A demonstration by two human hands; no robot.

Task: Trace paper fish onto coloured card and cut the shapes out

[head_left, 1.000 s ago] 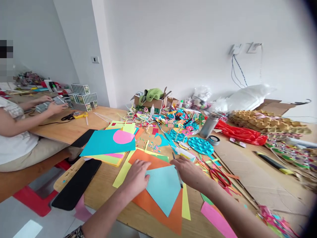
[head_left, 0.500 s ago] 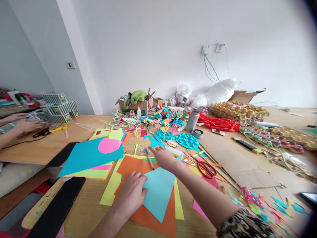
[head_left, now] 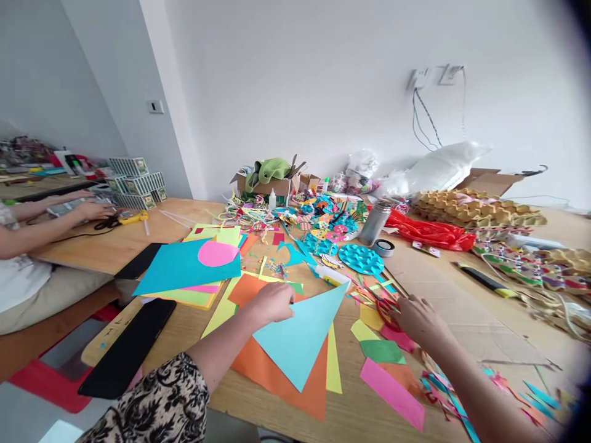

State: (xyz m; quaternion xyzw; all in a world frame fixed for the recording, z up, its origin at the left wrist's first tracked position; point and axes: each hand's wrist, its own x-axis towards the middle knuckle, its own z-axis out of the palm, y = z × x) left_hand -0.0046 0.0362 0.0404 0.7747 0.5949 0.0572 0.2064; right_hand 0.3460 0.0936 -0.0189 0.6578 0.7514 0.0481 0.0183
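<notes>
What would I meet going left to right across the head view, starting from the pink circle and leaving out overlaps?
Pink circle → left hand → large blue disc → right hand → black-and-yellow tool.

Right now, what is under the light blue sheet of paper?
Beneath the light blue sheet, orange paper shows, with yellow paper under that. Anything hidden directly below the sheet's middle is covered and cannot be seen.
</notes>
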